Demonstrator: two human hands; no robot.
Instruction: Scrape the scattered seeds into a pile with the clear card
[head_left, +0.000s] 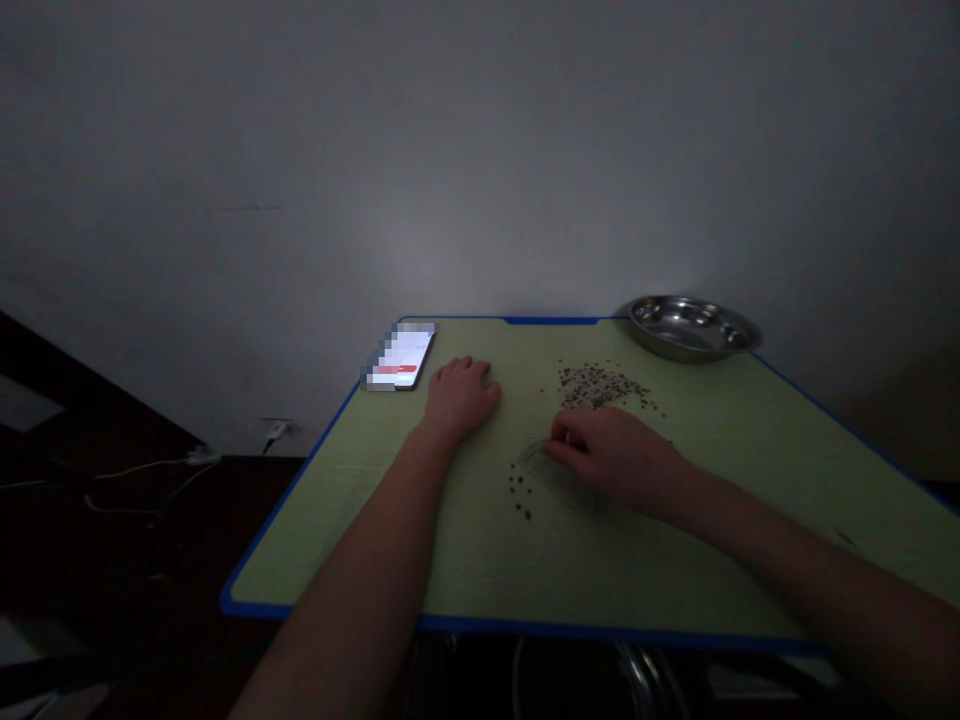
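Observation:
My left hand (461, 395) lies on the green tabletop, palm down with its fingers pointing forward, and holds nothing. My right hand (619, 455) is closed in a pinch. A tiny pale bit shows between its thumb and forefinger, too small to name. Under and beside that hand lies a clear, shallow plastic dish or lid (541, 468), partly hidden by the fingers. Just beyond it spreads a pile of small pale and dark grains or beans (600, 384). Several dark beans (520, 490) lie apart, left of the clear dish.
A shiny metal bowl (694, 335) stands at the table's back right corner. A lit phone (401, 358) lies at the back left. The green table (360, 470) has a blue rim and stands against a grey wall. Cables (199, 456) run along the floor at left.

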